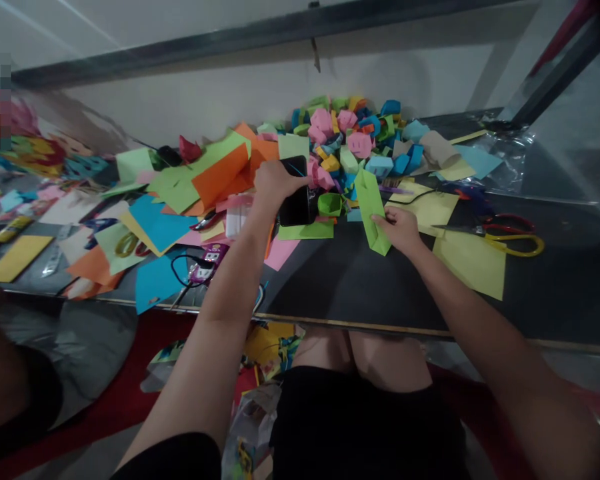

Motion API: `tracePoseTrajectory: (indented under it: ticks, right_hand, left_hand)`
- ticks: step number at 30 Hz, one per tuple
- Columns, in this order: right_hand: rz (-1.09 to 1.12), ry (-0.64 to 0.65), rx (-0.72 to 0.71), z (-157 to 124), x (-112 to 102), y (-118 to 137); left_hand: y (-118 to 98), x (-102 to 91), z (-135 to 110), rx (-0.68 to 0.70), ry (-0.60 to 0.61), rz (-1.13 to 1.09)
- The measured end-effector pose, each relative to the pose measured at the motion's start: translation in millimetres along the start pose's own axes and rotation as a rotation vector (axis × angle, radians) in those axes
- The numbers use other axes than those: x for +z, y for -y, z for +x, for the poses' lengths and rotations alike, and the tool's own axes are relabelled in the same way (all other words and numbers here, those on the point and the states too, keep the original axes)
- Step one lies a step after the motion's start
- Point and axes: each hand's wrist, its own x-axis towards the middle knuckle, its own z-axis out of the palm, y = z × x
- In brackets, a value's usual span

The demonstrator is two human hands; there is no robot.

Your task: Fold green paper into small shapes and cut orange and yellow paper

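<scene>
Your right hand (401,230) has its fingers clamped on a folded light-green paper strip (369,203), tilted over the dark flat bench (325,287). Your left hand (273,181) extends its thumb across a black rectangular phone (297,208); whether its fingers grip, I cannot tell.

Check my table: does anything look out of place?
What looks like a purple power strip, with a black plug in it, lies among loose paper near the front edge of the table; electrics amid paper look out of place. The green folded paper in your right hand shows no obvious damage.
</scene>
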Motion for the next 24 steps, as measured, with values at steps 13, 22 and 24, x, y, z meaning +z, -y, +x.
tracePoseTrajectory:
  ticks: [13,22,24]
  right_hand:
    - [-0.033,-0.043,-0.052,-2,1,8]
    - [0.063,-0.101,-0.119,-5,3,5]
    - [0.079,-0.115,-0.118,-4,2,4]
  left_hand:
    - [1,23.7,-20,0.031,0.156,0.184]
    - [-14,37.7,-9,0.044,0.171,0.222]
    - [-20,40.6,0,0.055,0.191,0.241]
